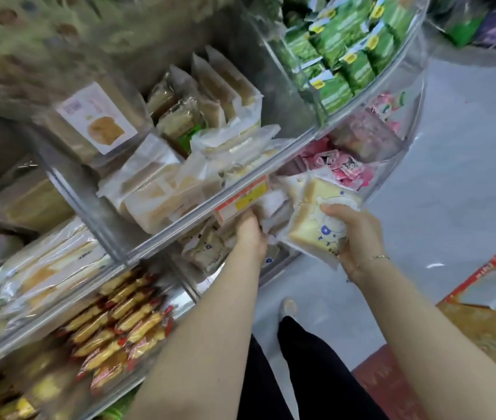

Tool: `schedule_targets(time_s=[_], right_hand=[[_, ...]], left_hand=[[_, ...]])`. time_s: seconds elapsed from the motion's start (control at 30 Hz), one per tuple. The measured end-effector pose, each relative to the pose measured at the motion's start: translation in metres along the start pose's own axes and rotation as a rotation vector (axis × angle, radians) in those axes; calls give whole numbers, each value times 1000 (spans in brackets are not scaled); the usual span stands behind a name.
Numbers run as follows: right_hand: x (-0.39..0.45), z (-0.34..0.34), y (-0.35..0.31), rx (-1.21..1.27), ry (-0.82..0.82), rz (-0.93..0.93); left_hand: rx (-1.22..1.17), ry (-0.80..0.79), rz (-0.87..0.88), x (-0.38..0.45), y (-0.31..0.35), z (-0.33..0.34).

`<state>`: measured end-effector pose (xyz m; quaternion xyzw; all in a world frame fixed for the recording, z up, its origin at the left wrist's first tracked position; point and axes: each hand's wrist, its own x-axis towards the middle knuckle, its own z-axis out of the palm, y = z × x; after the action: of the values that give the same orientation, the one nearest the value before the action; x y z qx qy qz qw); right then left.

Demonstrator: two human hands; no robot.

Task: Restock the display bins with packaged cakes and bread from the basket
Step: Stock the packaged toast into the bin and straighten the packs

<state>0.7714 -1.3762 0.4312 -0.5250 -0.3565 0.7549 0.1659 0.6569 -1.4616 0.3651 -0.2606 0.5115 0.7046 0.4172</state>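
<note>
Right hand (359, 237) grips a bread packet (316, 225); left hand (251, 234) reaches into the bin (240, 204), grip hidden.

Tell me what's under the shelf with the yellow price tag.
Under the shelf sits a bin of bread packets; the left hand reaches in. The bin's back is hidden by the shelf edge.

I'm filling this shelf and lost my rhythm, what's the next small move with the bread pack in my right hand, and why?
Probably slide the bread pack leftward into the lower bin. The right hand holds it just outside the bin's opening, while the left hand is already reaching in among matching blue-printed packs, seemingly making room.
</note>
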Motion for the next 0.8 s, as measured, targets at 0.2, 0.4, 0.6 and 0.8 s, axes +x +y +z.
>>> schedule_targets(time_s=[0.2,0.4,0.6,0.8], right_hand=[[34,16,5,-193,-107,16],[43,10,6,-357,-140,29],[19,-9,-11,-143,-35,-17],[-19,6,2,81,-170,160]], left_hand=[[745,424,362,13,-6,-18],[737,389,320,4,-2,-12],[652,467,522,-42,-7,-21],[467,-78,264,-105,-30,-24]])
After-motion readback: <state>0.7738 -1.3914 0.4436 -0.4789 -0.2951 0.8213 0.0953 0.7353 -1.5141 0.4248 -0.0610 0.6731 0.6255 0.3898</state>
